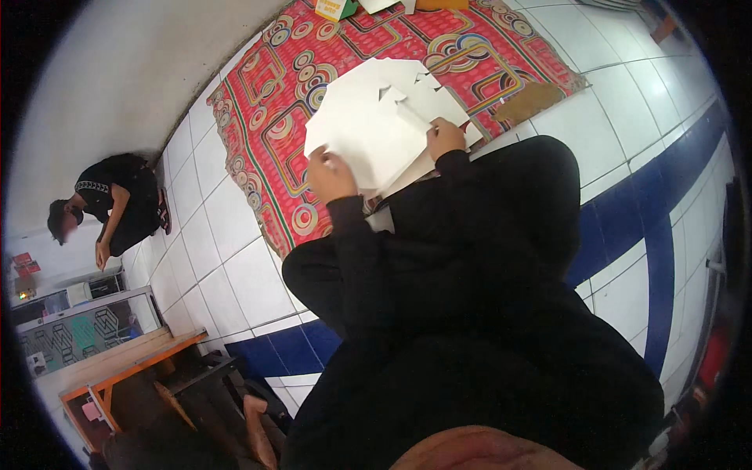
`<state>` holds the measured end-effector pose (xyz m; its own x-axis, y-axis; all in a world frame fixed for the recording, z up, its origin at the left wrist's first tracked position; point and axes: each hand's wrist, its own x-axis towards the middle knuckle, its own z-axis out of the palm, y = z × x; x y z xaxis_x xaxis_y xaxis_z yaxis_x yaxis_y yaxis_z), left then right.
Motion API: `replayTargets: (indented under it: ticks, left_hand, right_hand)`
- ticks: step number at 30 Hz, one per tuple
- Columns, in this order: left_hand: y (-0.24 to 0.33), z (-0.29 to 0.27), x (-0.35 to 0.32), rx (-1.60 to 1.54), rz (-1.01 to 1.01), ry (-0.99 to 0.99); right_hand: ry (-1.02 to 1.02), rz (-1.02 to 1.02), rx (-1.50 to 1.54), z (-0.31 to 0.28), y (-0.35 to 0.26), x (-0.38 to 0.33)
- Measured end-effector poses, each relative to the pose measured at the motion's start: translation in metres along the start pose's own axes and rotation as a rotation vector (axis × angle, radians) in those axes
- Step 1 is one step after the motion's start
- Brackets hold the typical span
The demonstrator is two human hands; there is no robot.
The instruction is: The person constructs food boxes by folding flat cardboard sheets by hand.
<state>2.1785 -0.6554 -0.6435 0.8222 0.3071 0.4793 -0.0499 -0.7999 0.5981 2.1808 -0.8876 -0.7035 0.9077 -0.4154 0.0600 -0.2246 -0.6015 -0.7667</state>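
Note:
In front of my crossed legs lies a pile of flat white cardboard sheets (368,117) with notched, die-cut edges and small flaps, apparently unfolded box blanks. My left hand (330,174) is closed at the near left edge of the pile, its fingers curled over the cardboard and slightly blurred. At the right side, my right hand (445,138) pinches the edge of a raised white flap. Lower sheets show a little past the top one along the near edge. Both sleeves are black.
A red patterned mat (270,149) lies under the cardboard on white floor tiles. A brown patch (529,102) sits at its right edge, a green and yellow box (335,9) at its far end. Another person (117,200) is by the left wall; a wooden table (149,364) stands lower left.

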Motion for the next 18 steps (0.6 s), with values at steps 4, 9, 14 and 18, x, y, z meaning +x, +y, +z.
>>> replayTargets:
  ticks: [4, 9, 14, 18]
  left_hand:
    - [-0.053, -0.028, 0.009, -0.695, -0.871, -0.510]
    - [0.018, -0.043, 0.008, -1.289, -0.736, -0.644]
    - [0.024, -0.049, 0.008, -1.137, -0.615, -0.643]
    - [0.019, -0.041, 0.010, -0.946, -0.682, -0.506]
  right_hand:
    - [0.036, -0.045, 0.197, -0.003, -0.021, 0.000]
    - [0.051, -0.129, 0.236, -0.017, -0.019, 0.000]
    - [0.075, -0.192, 0.184, -0.021, -0.028, -0.003]
    - [0.105, -0.230, 0.234, -0.036, -0.056, -0.014]
